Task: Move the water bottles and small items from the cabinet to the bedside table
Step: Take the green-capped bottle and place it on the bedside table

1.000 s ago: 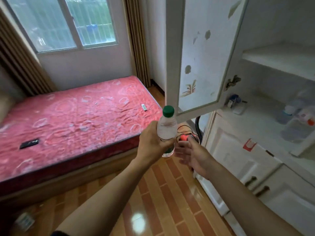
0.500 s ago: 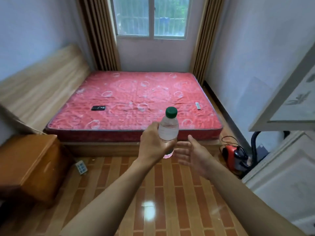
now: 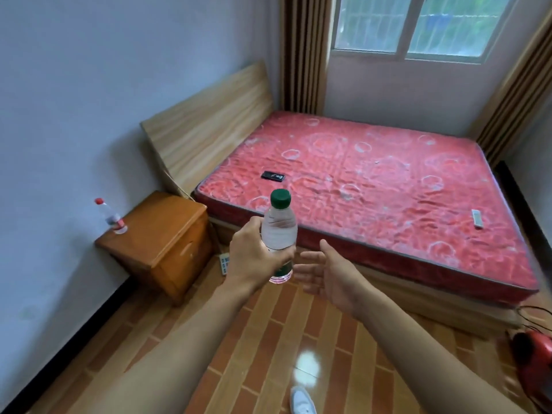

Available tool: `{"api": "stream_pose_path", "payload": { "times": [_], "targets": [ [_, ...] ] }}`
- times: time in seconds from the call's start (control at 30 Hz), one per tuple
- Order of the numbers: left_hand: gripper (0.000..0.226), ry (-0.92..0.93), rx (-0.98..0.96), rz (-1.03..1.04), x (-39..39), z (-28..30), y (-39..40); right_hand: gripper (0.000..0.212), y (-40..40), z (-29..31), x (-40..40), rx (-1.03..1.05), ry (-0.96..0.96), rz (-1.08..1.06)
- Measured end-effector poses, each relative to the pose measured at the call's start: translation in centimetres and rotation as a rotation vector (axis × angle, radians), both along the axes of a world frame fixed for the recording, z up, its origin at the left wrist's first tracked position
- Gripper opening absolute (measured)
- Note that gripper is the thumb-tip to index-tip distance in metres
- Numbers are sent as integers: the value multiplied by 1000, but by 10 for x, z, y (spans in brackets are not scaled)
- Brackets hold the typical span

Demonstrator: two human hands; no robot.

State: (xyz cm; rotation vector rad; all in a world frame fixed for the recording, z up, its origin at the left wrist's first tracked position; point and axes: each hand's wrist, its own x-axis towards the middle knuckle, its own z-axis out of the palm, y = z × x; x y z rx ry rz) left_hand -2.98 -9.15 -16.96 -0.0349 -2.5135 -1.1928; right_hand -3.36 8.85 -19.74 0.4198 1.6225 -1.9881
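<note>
My left hand [image 3: 254,258] grips a clear water bottle with a green cap [image 3: 279,231], held upright at chest height over the floor. Just to its right, my right hand [image 3: 331,274] is open and holds nothing, palm turned towards the bottle. The wooden bedside table [image 3: 167,234] stands at the left, between the wall and the bed. A clear bottle with a red cap [image 3: 111,217] stands on its far left corner. The cabinet is out of view.
A bed with a red mattress [image 3: 388,186] fills the right half, with a black phone [image 3: 273,176] and a white remote [image 3: 477,218] on it. A remote [image 3: 224,262] lies on the floor by the bedside table. A red appliance [image 3: 534,360] sits at the lower right.
The view has swung left, away from the cabinet. The bedside table with the red-capped bottle now shows. My left hand still carries the green-capped bottle; my right hand stays open beside it.
</note>
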Motion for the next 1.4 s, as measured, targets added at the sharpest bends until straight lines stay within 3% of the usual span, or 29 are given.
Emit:
{"api": "stream_pose_path", "payload": {
  "times": [0.57,0.8,1.0,1.4],
  "targets": [
    [60,-63,14,471,-120,3,-149,53,-166,1,-186,-17,8,387],
    [56,-30,43,492,-177,-6,-245,56,-265,-8,-254,15,-16,403],
    [66,-55,84,491,-225,-12,-327,56,-344,-12,-306,48,-31,418],
    [59,-145,44,570,-328,-28,-429,57,-462,-41,-422,59,-153,507]
  ]
}}
